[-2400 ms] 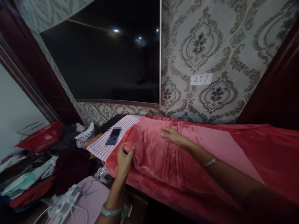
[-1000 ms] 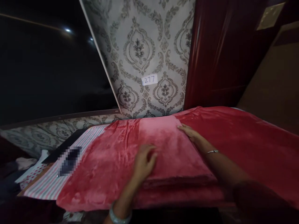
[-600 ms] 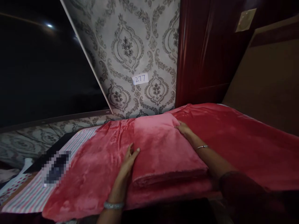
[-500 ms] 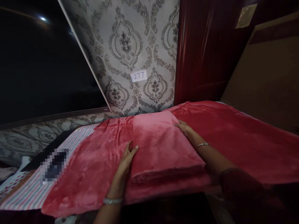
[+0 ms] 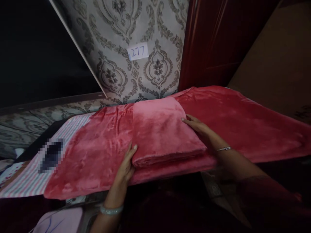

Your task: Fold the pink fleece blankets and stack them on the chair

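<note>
Both hands lay flat and open — left hand [image 5: 126, 163] and right hand [image 5: 195, 125] squaring the folded pink blanket [image 5: 162, 129]; pressing its edges evenly seemed best.

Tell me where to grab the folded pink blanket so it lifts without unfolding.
Probably best: take the folded pink blanket by its two side edges, from left and right, where the left hand and right hand already rest. The stacked layers gape along the near edge.

A pixelated patch [image 5: 51, 156] blurs something dark on the striped cloth [image 5: 29, 179]; the right arm's sleeve [image 5: 272, 207] vanishes into shadow, cut by the frame.
</note>
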Available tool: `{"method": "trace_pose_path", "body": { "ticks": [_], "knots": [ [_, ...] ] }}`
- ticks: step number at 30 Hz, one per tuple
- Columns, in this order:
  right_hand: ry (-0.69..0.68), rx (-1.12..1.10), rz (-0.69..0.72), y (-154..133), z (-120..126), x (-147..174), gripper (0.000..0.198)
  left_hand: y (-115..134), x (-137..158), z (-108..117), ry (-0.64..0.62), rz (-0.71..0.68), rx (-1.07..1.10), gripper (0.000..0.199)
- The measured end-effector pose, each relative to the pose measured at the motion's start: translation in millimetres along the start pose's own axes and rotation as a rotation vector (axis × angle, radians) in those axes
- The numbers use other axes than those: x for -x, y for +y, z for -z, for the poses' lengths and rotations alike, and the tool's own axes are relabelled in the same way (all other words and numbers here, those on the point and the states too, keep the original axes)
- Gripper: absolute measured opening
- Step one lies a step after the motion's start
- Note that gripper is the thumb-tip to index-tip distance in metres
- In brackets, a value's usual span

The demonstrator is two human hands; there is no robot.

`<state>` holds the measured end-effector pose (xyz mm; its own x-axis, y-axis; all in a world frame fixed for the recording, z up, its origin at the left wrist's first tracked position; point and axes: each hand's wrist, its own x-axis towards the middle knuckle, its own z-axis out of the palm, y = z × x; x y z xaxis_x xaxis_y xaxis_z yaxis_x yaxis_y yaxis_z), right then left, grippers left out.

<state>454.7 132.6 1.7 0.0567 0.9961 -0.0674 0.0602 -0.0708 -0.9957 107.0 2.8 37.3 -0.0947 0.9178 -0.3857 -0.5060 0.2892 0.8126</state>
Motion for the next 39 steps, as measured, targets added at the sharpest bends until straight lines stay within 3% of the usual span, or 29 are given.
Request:
{"method": "trace_pose_path", "body": {
  "ticks": [4,9,12,14,18,20,22,25,29,33,37,39],
  "knots": [
    [-0.035,-0.053,-0.063,-9,-4,25,0.054,-19,21,5,-0.062,-0.039,0.067,0.053],
    [-0.185,-0.145,-0.091,-18,-9,46,0.054,-42,35,-2,-0.092,-0.143,-0.018,0.059],
    [-0.146,-0.165,-0.106,-30,-14,53,0.06,-40,29,-9,-0.028,-0.172,0.019,0.051],
    [-0.113,-0.193,-0.089,-43,-22,63,0.062,-24,21,-7,0.03,-0.225,0.071,0.037],
    [-0.079,-0.337,0.025,-62,-63,107,0.075,26,8,17,0.142,-0.412,0.15,0.018],
    [-0.105,-0.475,-0.003,-57,-93,137,0.082,41,10,34,0.197,-0.48,0.207,0.01],
    [-0.181,-0.572,-0.136,-42,-118,162,0.085,42,19,48,0.262,-0.442,0.243,0.01],
    [-0.192,-0.653,-0.276,-17,-138,180,0.09,23,37,61,0.258,-0.242,0.248,0.023],
    [-0.146,-0.696,-0.317,-4,-130,169,0.086,-5,52,64,0.139,-0.173,0.194,0.049],
    [-0.118,-0.735,-0.293,-3,-110,135,0.057,-23,55,53,0.141,-0.189,0.105,0.06],
    [-0.054,-0.718,-0.255,-4,-90,81,0.022,-32,63,35,0.163,-0.05,0.195,0.055],
    [-0.022,-0.671,-0.278,-8,-80,51,0.011,-33,69,26,0.195,-0.048,0.243,0.05]
  ]
}}
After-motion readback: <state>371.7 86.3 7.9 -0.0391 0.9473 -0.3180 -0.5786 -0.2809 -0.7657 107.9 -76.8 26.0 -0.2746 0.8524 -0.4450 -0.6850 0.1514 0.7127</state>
